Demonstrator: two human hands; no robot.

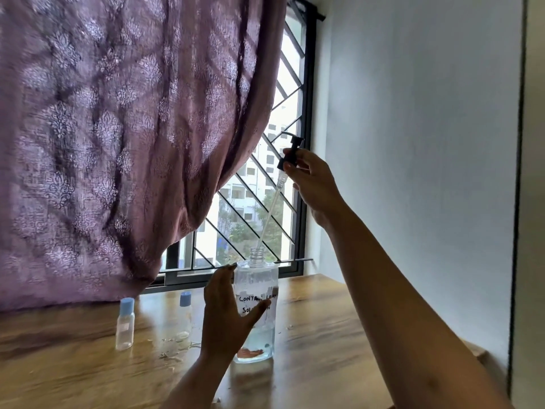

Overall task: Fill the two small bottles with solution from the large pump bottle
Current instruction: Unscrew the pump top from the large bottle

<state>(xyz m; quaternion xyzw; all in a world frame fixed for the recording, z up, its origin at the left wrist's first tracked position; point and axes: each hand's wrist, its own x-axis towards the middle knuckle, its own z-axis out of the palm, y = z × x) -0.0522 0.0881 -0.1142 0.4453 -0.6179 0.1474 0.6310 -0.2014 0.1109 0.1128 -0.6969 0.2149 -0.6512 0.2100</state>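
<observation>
The large pump bottle (256, 312) is steadied upright by the left hand (225, 315) while the pump head (290, 153), pinched in the right hand (314, 184), is held high so its tube clears the neck, beside 2 capped small bottles (125, 324).

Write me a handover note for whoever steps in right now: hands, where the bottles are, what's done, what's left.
Left hand steadies the large bottle on the table.
Right hand holds the black pump head lifted; its tube's tip is at the open neck.
Two small bottles stand left of it, blue caps on, seemingly empty.
Done: pump unscrewed.
Left: uncap both, fill both.
</observation>
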